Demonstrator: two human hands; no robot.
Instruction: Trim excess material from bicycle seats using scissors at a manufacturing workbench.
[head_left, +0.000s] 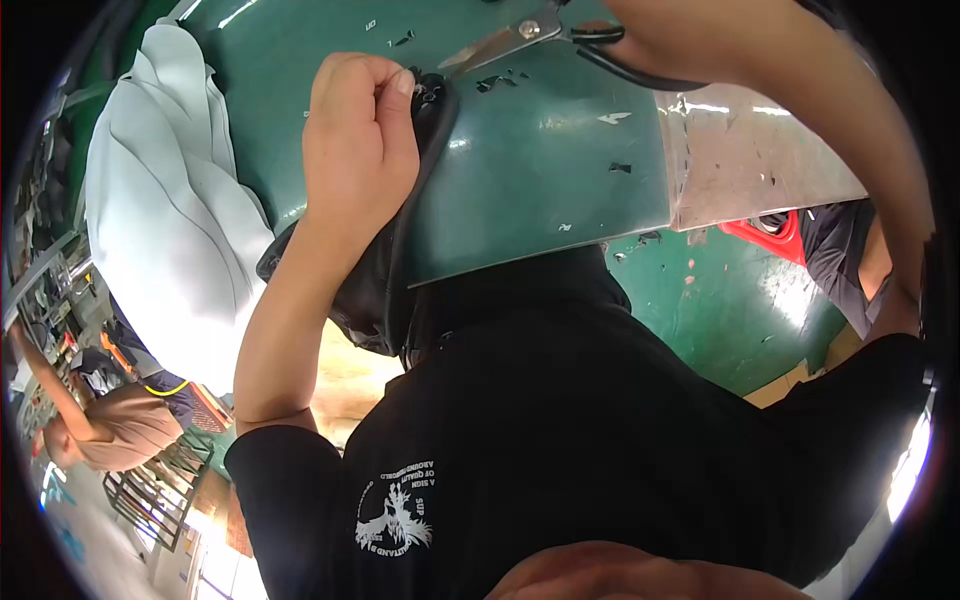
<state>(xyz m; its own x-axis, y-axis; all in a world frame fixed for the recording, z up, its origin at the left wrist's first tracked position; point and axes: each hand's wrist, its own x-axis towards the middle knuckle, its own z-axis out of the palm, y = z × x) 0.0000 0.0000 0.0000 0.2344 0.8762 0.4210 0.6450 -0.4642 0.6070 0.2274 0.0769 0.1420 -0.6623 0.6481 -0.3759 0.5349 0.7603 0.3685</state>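
Note:
My left hand (360,140) is closed, thumb against fingers, pinching the bunched end of a soft black piece of material (433,110) with a smooth sheen. The piece runs down past my wrist and over the table's near edge toward my lap; part of it is hidden behind my forearm. My right hand (665,40) grips a pair of scissors (500,48) with dark handles. The metal blades point left, their tips close to the black piece near my left fingertips. Part of the right hand lies beyond the upper edge.
Small black scraps (495,82) and pale bits are scattered over the green tabletop (540,180). A stack of pale grey sheets (170,200) hangs at the left. To the right are a brownish surface panel (750,150) and a red stool-like object (775,238). Another person (120,425) is at far left.

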